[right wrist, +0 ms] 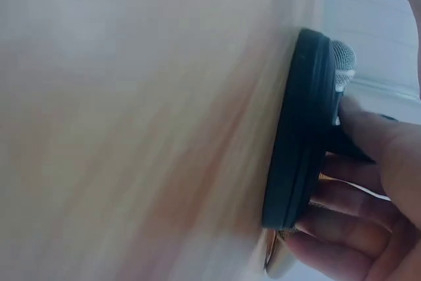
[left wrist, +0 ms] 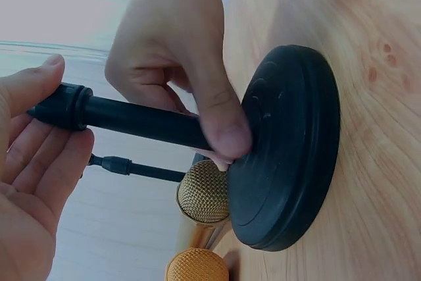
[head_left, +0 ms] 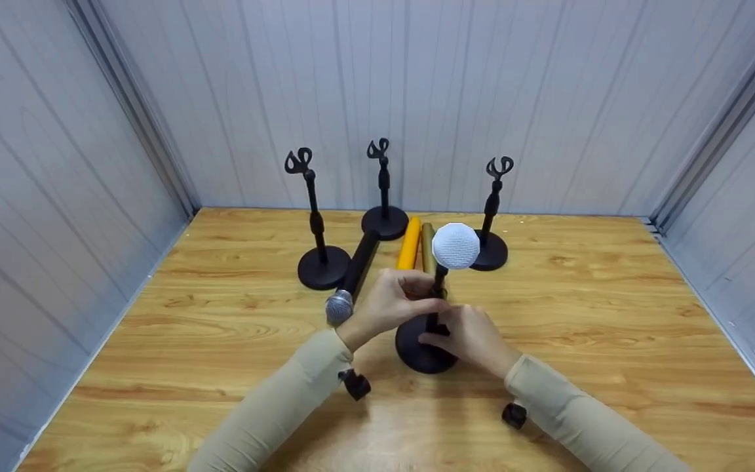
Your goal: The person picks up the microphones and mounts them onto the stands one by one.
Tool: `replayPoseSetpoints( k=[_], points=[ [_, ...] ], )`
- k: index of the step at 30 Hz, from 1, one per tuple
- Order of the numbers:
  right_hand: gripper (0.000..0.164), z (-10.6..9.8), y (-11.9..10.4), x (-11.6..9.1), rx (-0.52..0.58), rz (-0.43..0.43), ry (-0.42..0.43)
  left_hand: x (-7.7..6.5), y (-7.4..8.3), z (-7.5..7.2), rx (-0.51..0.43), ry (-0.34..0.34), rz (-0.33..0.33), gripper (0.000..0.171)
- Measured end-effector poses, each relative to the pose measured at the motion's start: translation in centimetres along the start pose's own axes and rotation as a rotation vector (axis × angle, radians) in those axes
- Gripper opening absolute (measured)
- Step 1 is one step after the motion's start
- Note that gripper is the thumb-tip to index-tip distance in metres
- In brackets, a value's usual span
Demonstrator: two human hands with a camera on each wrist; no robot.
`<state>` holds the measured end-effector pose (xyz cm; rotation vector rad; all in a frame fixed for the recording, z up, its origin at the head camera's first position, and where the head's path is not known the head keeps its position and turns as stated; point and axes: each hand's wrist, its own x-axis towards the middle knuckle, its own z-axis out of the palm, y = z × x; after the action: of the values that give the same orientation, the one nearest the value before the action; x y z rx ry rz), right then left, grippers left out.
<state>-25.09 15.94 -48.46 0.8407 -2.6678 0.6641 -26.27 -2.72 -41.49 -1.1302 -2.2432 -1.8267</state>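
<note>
A black desktop microphone stand [head_left: 410,347] stands in front of me, with a white microphone head [head_left: 456,246] at its top. My left hand [head_left: 390,303] grips the stand's collar, thumb and fingers around it in the left wrist view. Lower down, my right hand [head_left: 476,335] holds the pole just above the round base [left wrist: 289,149]. In the right wrist view that base [right wrist: 296,129] sits on edge of the picture's wood surface, with the right thumb and fingers about the pole. The white microphone's lower body is hidden by the hands in the head view.
Three more black stands, one left [head_left: 322,267], one at the back [head_left: 385,223] and one right [head_left: 492,252], have bare clips. Between them lie a black microphone [head_left: 360,262] with a silver head, a yellow-orange microphone [head_left: 409,242] and a gold one [head_left: 428,246]. Pale panels wall the wooden table.
</note>
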Motion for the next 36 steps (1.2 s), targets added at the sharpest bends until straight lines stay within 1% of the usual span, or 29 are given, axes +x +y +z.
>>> replayPoseSetpoints(
  k=[3, 5, 6, 9, 12, 14, 16, 19, 21, 24, 25, 26, 28, 31, 34, 36],
  points=[
    [0.033, -0.6, 0.1, 0.2, 0.064, 0.031, -0.109, -0.1, 0.3, -0.2, 0.004, -0.006, 0.013, 0.02],
    [0.031, -1.3, 0.2, 0.4, 0.118, 0.083, -0.179, 0.0, 0.5, -0.3, 0.007, -0.018, 0.029, 0.02],
    [0.029, -1.7, 0.2, 0.5, 0.141, 0.114, -0.201, 0.0, 0.5, -0.4, 0.01, -0.022, 0.037, 0.021],
    [0.03, -2.4, 0.1, 0.8, 0.136, 0.178, -0.213, 0.1, 0.4, -0.4, 0.033, -0.028, 0.043, 0.021],
    [0.039, -2.4, 0.1, 1.0, 0.143, 0.196, -0.214, 0.3, -0.7, -0.4, 0.056, -0.024, 0.038, 0.023],
    [0.043, -2.0, 0.3, 1.1, 0.162, 0.187, -0.241, 0.5, -1.5, -0.3, 0.069, -0.022, 0.038, 0.024],
    [0.041, -1.6, 0.5, 1.3, 0.193, 0.177, -0.258, 0.7, -2.5, -0.3, 0.074, -0.02, 0.054, 0.026],
    [0.04, -1.1, 0.9, 1.6, 0.214, 0.16, -0.27, 0.9, -3.1, -0.4, 0.092, -0.011, 0.089, 0.029],
    [0.047, -0.9, 0.9, 1.6, 0.202, 0.144, -0.272, 0.9, -3.3, -0.4, 0.102, -0.007, 0.103, 0.031],
    [0.061, -1.0, 0.8, 1.8, 0.17, 0.088, -0.279, 0.9, -3.4, -0.5, 0.109, -0.001, 0.103, 0.031],
    [0.062, -0.9, 0.8, 1.8, 0.157, 0.065, -0.271, 0.9, -3.3, -0.6, 0.108, 0.0, 0.104, 0.03],
    [0.063, -0.9, 0.8, 1.9, 0.155, 0.039, -0.256, 0.9, -3.3, -0.6, 0.102, -0.002, 0.101, 0.03],
    [0.058, -0.8, 0.8, 1.9, 0.157, 0.007, -0.224, 0.9, -3.3, -0.5, 0.094, -0.002, 0.101, 0.029],
    [0.051, -0.6, 1.0, 1.8, 0.098, -0.022, -0.182, 0.9, -3.3, -0.5, 0.103, 0.001, 0.103, 0.028],
    [0.05, -0.3, 1.2, 1.7, 0.018, -0.04, -0.21, 0.9, -3.3, -0.5, 0.108, 0.001, 0.092, 0.027],
    [0.053, -0.3, 1.2, 1.8, 0.014, -0.03, -0.257, 1.0, -3.3, -0.5, 0.11, 0.003, 0.086, 0.027]
  ],
)
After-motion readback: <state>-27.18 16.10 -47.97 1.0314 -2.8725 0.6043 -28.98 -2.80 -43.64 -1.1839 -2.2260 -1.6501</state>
